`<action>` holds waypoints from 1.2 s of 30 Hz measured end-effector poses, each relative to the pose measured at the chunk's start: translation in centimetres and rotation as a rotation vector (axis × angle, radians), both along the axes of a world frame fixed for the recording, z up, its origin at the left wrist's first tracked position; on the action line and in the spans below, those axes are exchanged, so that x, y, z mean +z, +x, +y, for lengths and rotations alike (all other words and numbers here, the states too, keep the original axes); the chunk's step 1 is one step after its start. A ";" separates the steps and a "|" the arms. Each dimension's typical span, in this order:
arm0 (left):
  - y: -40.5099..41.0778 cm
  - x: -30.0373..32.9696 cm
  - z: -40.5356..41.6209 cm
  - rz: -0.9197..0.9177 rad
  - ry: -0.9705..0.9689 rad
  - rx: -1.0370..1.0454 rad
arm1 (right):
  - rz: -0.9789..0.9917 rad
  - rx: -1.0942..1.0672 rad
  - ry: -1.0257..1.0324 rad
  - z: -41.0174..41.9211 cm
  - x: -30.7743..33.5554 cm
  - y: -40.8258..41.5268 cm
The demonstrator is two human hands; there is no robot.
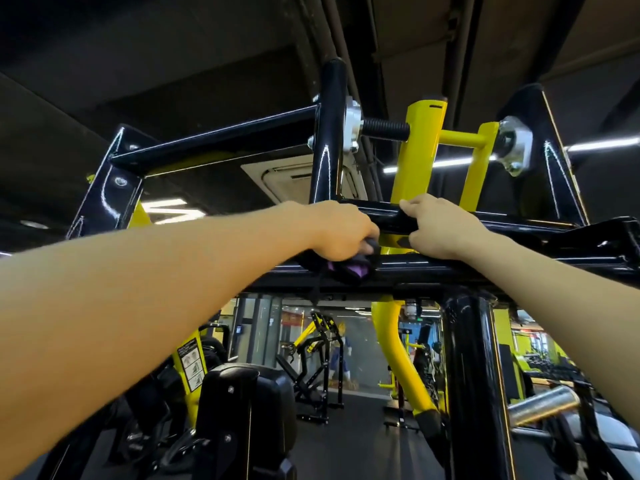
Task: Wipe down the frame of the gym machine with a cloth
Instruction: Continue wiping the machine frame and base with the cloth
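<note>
— Up at the top of the head view, what are the hands doing?

— Both reach overhead to the black frame (519,226) of the gym machine. The left hand (341,232) has its fingers curled round a dark cloth (346,266) with purple showing in its folds, and holds it against the lower black crossbar (485,268), just at 7 o'clock from the picture's middle.

— And the right?

— The right hand (441,225) holds nothing; its fingers are bent over the upper black crossbar (381,213), resting on it, just at 3 o'clock from the left hand. The two hands are near each other but apart.

— What else is up there?

— Two yellow arms (419,150) rise at 12 o'clock of the right hand, joined by a yellow bar. A black threaded rod (384,128) runs between a silver flange (351,124) and the yellow arm. Lower down, at 6 o'clock, sit a black padded seat back (242,403) and a curved yellow post (394,348).
</note>
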State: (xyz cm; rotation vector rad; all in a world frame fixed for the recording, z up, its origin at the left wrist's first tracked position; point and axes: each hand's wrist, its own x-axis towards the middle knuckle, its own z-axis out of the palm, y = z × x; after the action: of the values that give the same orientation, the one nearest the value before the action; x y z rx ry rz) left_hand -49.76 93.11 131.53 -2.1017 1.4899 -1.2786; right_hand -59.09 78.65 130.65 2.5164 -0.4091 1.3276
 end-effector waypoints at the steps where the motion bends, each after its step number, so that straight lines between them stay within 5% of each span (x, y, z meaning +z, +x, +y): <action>1: 0.4 -0.2 0.3 0.040 -0.051 -0.054 | 0.000 0.006 0.004 0.0 0.1 -0.1; 7: 3.1 -4.2 5.9 0.151 -0.264 -0.328 | 0.021 0.000 -0.011 0.1 0.2 -0.2; 12: 4.7 -6.0 5.2 0.065 -0.426 -0.414 | 0.042 -0.026 -0.033 0.2 0.1 -0.2; 21: 5.9 -4.7 3.8 0.317 -0.720 -0.132 | 0.044 -0.045 -0.038 0.3 0.0 -0.1; 29: 3.2 -6.9 4.4 0.035 -0.618 -0.266 | 0.009 -0.057 -0.031 0.3 -0.2 0.1; 36: 4.5 -7.9 2.7 0.001 -0.777 -0.211 | 0.011 -0.059 -0.031 0.8 -0.4 -0.1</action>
State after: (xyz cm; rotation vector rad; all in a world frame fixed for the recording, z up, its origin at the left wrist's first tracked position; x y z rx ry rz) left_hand -45.24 95.81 123.68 -2.3979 1.3728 -2.2126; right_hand -59.16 79.48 130.22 2.4655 -0.4539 1.2881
